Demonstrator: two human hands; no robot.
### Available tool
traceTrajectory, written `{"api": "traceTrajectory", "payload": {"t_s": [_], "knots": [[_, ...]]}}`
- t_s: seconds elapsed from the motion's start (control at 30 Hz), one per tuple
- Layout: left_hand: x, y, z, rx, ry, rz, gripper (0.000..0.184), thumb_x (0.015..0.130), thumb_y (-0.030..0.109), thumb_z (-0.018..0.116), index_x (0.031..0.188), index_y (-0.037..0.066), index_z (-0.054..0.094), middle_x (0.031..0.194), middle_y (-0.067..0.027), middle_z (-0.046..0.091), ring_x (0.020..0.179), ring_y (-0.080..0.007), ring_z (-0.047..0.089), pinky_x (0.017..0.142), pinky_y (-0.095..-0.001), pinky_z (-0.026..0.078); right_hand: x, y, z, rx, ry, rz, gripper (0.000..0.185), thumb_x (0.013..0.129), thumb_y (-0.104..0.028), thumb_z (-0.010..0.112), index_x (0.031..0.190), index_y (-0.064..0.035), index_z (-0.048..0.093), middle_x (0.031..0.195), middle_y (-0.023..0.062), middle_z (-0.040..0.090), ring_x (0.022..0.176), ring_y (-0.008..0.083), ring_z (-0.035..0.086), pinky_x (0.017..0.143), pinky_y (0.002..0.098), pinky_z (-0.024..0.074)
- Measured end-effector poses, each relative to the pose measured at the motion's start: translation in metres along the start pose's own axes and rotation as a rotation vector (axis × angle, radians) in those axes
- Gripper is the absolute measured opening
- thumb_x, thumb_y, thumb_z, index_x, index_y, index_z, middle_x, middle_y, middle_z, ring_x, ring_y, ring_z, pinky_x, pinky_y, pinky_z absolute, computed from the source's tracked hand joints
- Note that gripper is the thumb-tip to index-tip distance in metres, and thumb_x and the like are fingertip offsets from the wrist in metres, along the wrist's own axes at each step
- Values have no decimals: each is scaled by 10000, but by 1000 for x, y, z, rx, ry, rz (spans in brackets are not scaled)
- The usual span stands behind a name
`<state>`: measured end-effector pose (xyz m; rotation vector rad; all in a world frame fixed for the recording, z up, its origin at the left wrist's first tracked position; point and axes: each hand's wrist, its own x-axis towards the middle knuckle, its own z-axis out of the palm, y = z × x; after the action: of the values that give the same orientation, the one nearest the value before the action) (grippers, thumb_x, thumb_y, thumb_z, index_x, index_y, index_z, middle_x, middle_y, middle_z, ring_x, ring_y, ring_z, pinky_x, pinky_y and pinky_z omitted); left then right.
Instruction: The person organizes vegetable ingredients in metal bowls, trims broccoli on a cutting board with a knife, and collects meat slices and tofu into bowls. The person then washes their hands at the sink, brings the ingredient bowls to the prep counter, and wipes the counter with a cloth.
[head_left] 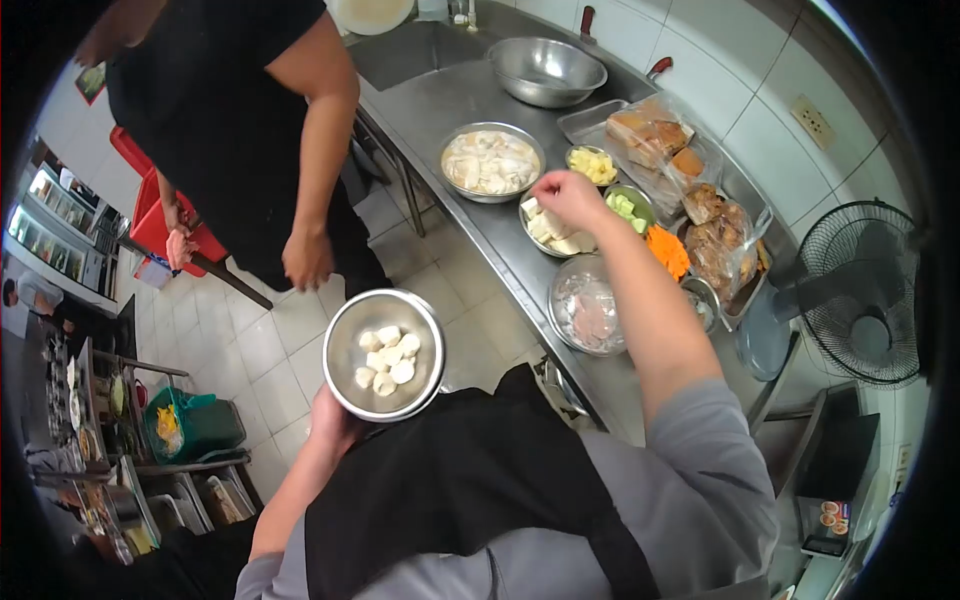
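Observation:
My left hand point(335, 415) grips a steel mixing bowl point(343, 345) from its lower left side, in front of my apron. Several pale, rounded white pieces point(390, 357) lie in that bowl. Over the steel counter, my right hand point(572, 200) reaches into a bowl of white chunks point(552, 232), fingers pinched together at its upper edge. Whether a chunk is between those fingertips I cannot tell. Close around it stand a small bowl of yellow pieces point(592, 165), a bowl of green pieces point(625, 208) and a bowl with pinkish, wet contents point(588, 308).
A bowl of pale pieces in liquid point(492, 160) and a large steel bowl point(548, 75) stand farther along the counter. Orange pieces point(667, 252) and bagged food point(715, 230) lie right, near a fan point(862, 290). Another person point(235, 130) stands at left, beside the sink.

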<state>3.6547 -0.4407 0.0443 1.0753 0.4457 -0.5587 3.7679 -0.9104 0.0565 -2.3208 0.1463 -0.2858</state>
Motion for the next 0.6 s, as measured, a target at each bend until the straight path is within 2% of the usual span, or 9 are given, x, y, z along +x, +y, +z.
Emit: {"api": "traceTrajectory", "payload": {"t_s": [0.1,0.2,0.23,0.33,0.4,0.53,0.6], "knots": [[48,19,14,62,-68,-8,462,1014,294,418,1350,-18,477,1341,-167,560,1222,-283,549,1059,-431,418,44,2,13,-130,-16,142,161,809,-203,684,923,-112,754,867,98,732,796,228,698,746,342,538],[89,42,25,68,-114,-23,440,1017,282,420,1334,-13,496,1326,-158,575,1215,-272,555,1053,-418,425,81,1,28,-323,-5,144,178,803,-203,660,935,-133,758,905,105,730,861,269,695,790,376,539],[99,51,30,54,-129,-29,436,1018,279,422,1332,-13,498,1325,-156,575,1213,-271,557,1051,-414,427,90,0,31,-386,16,141,226,796,-202,632,978,-142,752,989,118,718,946,297,676,835,403,533],[137,68,30,62,-155,-30,435,1026,306,426,1318,-4,512,1305,-142,586,1188,-249,573,1018,-391,455,114,-6,42,-510,46,190,267,791,-201,626,1027,-151,740,1070,121,700,1013,296,660,866,406,527],[157,84,38,120,-121,-14,453,1036,354,416,1292,-2,533,1259,-124,613,1146,-218,597,969,-362,489,126,-11,43,-589,-74,209,287,782,-188,627,1046,-151,734,1098,126,690,1027,298,655,871,408,527],[177,119,61,21,-57,-32,418,1021,317,440,1282,10,550,1256,-126,618,1158,-224,595,995,-370,477,151,-13,41,-767,-334,199,282,761,-157,629,1021,-127,735,1071,137,697,1016,309,659,873,414,526],[200,124,60,19,-93,30,440,1015,317,442,1312,4,529,1286,-135,603,1184,-246,583,1013,-396,469,159,-11,39,-839,-404,174,264,756,-154,627,994,-114,736,1041,140,702,994,314,666,861,417,529]]}}
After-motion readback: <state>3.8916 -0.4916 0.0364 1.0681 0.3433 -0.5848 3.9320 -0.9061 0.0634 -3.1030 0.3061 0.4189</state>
